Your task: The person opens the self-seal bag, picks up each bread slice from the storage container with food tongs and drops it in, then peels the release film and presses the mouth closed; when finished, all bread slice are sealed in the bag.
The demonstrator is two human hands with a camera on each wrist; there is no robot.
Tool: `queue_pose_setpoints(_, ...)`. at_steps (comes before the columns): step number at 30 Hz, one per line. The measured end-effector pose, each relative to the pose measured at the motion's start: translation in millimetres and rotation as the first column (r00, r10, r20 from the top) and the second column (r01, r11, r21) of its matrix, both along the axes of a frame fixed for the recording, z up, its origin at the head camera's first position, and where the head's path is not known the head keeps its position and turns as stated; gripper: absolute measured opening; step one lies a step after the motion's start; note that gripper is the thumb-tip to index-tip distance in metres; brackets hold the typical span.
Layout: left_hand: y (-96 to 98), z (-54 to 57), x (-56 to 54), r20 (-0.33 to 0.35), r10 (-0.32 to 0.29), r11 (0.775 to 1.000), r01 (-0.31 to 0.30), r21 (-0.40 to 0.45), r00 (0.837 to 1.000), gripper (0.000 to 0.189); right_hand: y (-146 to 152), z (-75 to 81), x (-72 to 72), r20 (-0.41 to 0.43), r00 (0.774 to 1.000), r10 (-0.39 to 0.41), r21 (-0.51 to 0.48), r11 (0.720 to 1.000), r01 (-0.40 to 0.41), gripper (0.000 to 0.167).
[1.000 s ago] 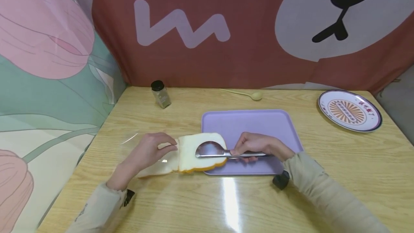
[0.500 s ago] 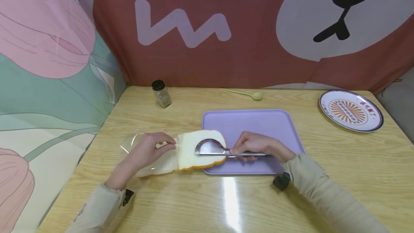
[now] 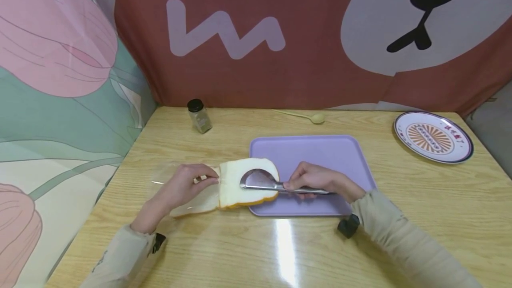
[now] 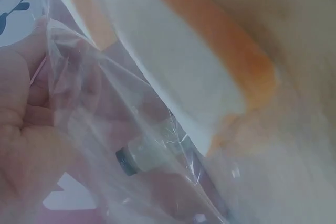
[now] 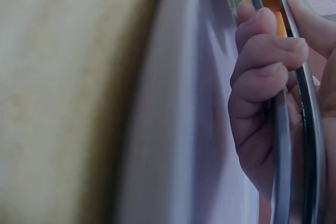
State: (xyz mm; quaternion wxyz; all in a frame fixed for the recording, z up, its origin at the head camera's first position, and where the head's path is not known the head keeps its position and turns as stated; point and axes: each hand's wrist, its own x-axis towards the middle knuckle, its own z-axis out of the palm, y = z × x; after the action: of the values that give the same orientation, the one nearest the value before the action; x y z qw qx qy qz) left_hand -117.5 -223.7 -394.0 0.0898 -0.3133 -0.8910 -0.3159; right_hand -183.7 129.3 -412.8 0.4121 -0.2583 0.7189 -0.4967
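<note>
A slice of white bread with an orange-brown crust lies partly inside a clear plastic bag. Its right part sticks out of the bag's mouth and overlaps the left side of a purple tray. My left hand pinches the bag at its mouth with thumb and fingertips. My right hand grips metal tongs, whose half-round plate lies over the bare bread. Both metal arms of the tongs run through the curled fingers in the right wrist view; the lower plate is hidden under the bread.
A spice jar with a black lid stands at the back left of the wooden table. Behind the tray lies a pale yellow spoon, and at the back right a patterned plate. A printed cloth hangs at the back.
The tongs and the bread's exposed part have shifted slightly away from me. The bag's film flexes a little; both hands stay nearly in place.
</note>
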Motion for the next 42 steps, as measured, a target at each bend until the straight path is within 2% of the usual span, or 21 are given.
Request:
queue_pose_setpoints(4, -0.1, -0.3, 0.9, 0.035, 0.013, 1.0, -0.013, 0.007, 0.999, 0.006, -1, -6.7, 3.3, 0.059, 0.998, -0.016, -0.025, 1.0, 0.017, 0.039)
queue_pose_setpoints(9, -0.1, -0.3, 0.0, 0.013, 0.027, 1.0, -0.027, 0.002, 1.0, 0.007, -6, -6.5, 8.0, 0.035, 0.998, -0.061, 0.016, 0.998, 0.061, 0.039)
queue_pose_setpoints(14, -0.9, -0.4, -1.1, -0.009, 0.017, 1.0, -0.017, 0.008, 1.0, 0.007, -9, -1.4, 10.8, -0.107, 0.99, -0.094, 0.093, 0.99, 0.104, 0.038)
queue_pose_setpoints(18, -2.4, 0.8, -2.0, -0.026, 0.017, 1.0, -0.017, 0.011, 1.0, 0.007, -11, 3.2, 13.0, -0.255, 0.963, -0.086, 0.113, 0.987, 0.118, 0.037)
queue_pose_setpoints(20, -2.8, 1.6, -2.0, -0.026, 0.021, 1.0, -0.021, 0.011, 0.999, 0.007, -12, 4.7, 14.0, -0.295, 0.951, -0.088, 0.111, 0.986, 0.125, 0.034)
queue_pose_setpoints(23, -3.1, 2.2, -1.3, -0.012, 0.029, 1.0, -0.029, 0.007, 1.0, 0.007, -12, 4.9, 15.0, -0.272, 0.958, -0.086, 0.096, 0.989, 0.116, 0.033)
queue_pose_setpoints(28, -2.9, 1.7, 0.2, 0.03, 0.045, 0.999, -0.046, 0.006, 0.999, 0.007, -11, 0.1, 15.2, -0.141, 0.987, -0.077, 0.064, 0.994, 0.087, 0.036)
queue_pose_setpoints(33, -2.7, 0.7, 0.8, 0.04, 0.044, 0.999, -0.045, 0.027, 0.998, 0.008, -11, -4.7, 14.9, -0.053, 0.995, -0.086, 0.018, 0.996, 0.087, 0.038)
queue_pose_setpoints(37, -2.8, 0.1, 1.4, 0.035, 0.032, 0.999, -0.033, 0.026, 0.999, 0.008, -14, -5.8, 16.0, -0.047, 0.995, -0.088, 0.008, 0.996, 0.089, 0.041)
queue_pose_setpoints(42, -2.0, 0.6, 1.1, 0.033, 0.029, 0.999, -0.03, 0.024, 0.999, 0.007, -19, -4.1, 19.8, -0.102, 0.991, -0.092, 0.035, 0.995, 0.096, 0.039)
